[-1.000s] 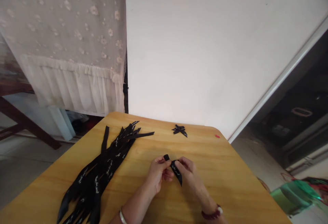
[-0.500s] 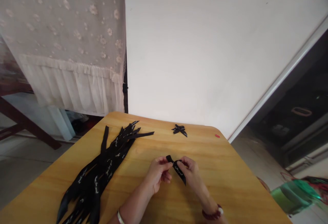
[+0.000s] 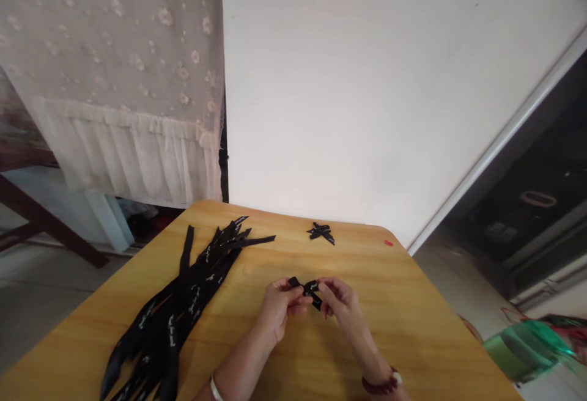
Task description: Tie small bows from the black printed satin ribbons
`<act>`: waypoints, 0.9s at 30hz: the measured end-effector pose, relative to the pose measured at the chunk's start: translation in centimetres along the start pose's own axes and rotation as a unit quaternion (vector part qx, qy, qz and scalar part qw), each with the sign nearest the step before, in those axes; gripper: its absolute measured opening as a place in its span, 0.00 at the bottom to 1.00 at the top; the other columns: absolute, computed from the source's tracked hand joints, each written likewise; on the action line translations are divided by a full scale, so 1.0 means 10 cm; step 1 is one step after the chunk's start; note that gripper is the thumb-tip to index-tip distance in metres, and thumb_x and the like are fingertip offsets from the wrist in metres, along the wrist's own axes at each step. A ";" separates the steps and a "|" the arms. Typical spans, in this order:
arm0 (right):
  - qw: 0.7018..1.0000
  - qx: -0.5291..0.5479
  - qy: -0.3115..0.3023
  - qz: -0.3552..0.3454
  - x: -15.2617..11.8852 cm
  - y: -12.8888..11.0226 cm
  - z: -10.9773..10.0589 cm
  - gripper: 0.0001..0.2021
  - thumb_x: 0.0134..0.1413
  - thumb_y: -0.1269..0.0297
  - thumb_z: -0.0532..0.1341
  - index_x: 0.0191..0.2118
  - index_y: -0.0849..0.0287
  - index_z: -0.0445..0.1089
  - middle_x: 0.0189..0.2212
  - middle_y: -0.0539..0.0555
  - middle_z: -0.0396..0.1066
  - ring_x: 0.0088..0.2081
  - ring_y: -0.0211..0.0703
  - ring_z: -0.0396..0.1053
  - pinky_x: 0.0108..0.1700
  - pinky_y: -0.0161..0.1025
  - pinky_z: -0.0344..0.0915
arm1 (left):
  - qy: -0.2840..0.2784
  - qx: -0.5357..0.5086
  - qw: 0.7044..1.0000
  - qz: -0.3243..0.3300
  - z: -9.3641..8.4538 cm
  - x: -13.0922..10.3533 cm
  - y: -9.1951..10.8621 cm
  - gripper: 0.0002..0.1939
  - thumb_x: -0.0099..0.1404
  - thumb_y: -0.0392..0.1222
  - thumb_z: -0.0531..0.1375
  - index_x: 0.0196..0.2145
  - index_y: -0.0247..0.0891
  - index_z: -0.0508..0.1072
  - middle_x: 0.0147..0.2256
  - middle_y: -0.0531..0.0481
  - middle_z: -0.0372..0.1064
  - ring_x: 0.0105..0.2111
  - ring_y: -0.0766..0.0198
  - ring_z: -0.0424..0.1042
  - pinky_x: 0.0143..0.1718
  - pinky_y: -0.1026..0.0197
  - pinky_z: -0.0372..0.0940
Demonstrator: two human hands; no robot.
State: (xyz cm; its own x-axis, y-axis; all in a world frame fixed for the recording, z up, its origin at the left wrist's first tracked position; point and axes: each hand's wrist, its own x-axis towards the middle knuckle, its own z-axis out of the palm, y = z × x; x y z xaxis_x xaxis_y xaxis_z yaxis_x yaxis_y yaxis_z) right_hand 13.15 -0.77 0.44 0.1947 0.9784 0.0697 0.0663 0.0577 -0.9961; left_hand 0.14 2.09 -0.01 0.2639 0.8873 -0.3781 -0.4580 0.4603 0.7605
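A black ribbon bow [image 3: 308,288] with pale lettering is stretched between my two hands, just above the wooden table. My left hand [image 3: 282,303] pinches it near the knot and the left loop, thumb on top. On the other side, my right hand [image 3: 338,297] grips the right loop between thumb and fingers. One ribbon tail hangs down between the hands; the rest is hidden by fingers. A long heap of loose black printed ribbons [image 3: 197,291] lies to the left. Farther back on the table rests another black bow [image 3: 321,231].
The wooden table [image 3: 389,327] ends at a white wall panel [image 3: 367,95]. A small red object [image 3: 388,242] lies near its far right corner. A lace curtain [image 3: 137,52] hangs at the left, and a green translucent container [image 3: 527,349] stands at the lower right.
The ribbon between my hands now shows a right loop held out to the side, where a long tail slanted down before. My right hand has shifted slightly, and its fingers have regripped.
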 end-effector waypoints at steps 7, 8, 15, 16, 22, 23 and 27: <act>0.999 0.006 -0.036 0.000 -0.03 -0.01 0.05 0.14 0.39 0.55 0.61 0.21 0.61 0.60 0.14 0.44 0.61 0.13 0.30 0.59 0.15 0.28 0.53 | -0.045 -0.002 0.999 -0.010 -0.01 -0.02 -0.03 0.06 0.43 0.28 0.62 0.22 0.30 0.67 0.22 0.46 0.71 0.23 0.63 0.72 0.20 0.69 0.65; 0.999 0.005 -0.034 0.000 -0.03 -0.02 0.06 0.14 0.38 0.55 0.61 0.21 0.61 0.60 0.13 0.44 0.61 0.13 0.30 0.59 0.16 0.28 0.54 | -0.050 -0.002 0.999 -0.012 -0.01 -0.02 -0.03 0.06 0.43 0.28 0.62 0.22 0.30 0.68 0.22 0.46 0.71 0.23 0.64 0.72 0.20 0.69 0.65; 1.000 -0.014 -0.022 0.007 -0.04 -0.03 0.07 0.17 0.36 0.50 0.60 0.18 0.60 0.60 0.11 0.44 0.61 0.13 0.32 0.59 0.16 0.30 0.57 | -0.069 -0.007 0.997 -0.023 0.02 -0.05 -0.02 0.07 0.45 0.31 0.62 0.26 0.28 0.69 0.22 0.44 0.71 0.23 0.64 0.72 0.22 0.68 0.66; 1.000 -0.017 -0.022 0.007 -0.04 -0.02 0.07 0.17 0.37 0.50 0.60 0.18 0.60 0.60 0.11 0.44 0.61 0.13 0.32 0.59 0.15 0.30 0.56 | -0.070 -0.009 0.997 -0.023 0.02 -0.04 -0.02 0.07 0.45 0.32 0.62 0.25 0.28 0.69 0.22 0.44 0.71 0.23 0.64 0.72 0.21 0.68 0.66; 1.000 -0.010 -0.019 0.012 -0.04 0.01 0.10 0.17 0.37 0.50 0.59 0.18 0.59 0.58 0.10 0.43 0.59 0.11 0.31 0.58 0.14 0.29 0.52 | -0.048 -0.016 0.999 -0.017 0.03 -0.03 -0.05 0.07 0.50 0.39 0.59 0.24 0.30 0.68 0.21 0.46 0.71 0.20 0.65 0.71 0.18 0.69 0.65; 1.000 -0.006 -0.019 0.011 -0.04 0.02 0.11 0.17 0.37 0.50 0.59 0.18 0.59 0.57 0.10 0.43 0.59 0.11 0.31 0.58 0.13 0.29 0.52 | -0.046 -0.016 0.999 -0.015 0.03 -0.03 -0.06 0.07 0.50 0.39 0.59 0.24 0.30 0.68 0.21 0.47 0.70 0.20 0.65 0.71 0.18 0.69 0.65; 1.000 0.007 -0.022 0.008 -0.04 0.03 0.12 0.17 0.38 0.50 0.59 0.18 0.59 0.56 0.10 0.43 0.59 0.11 0.31 0.58 0.14 0.29 0.53 | -0.035 -0.021 0.999 -0.006 0.03 -0.03 -0.07 0.08 0.51 0.39 0.59 0.23 0.31 0.67 0.20 0.48 0.70 0.20 0.64 0.71 0.18 0.68 0.65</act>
State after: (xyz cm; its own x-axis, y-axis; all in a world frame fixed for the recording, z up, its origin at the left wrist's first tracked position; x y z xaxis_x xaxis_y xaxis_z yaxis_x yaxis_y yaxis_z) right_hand 11.90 -0.95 0.08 0.1521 0.9871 0.0509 0.0503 0.0437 -0.9978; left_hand 0.66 1.54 -0.22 0.3275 0.8785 -0.3478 -0.4888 0.4726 0.7333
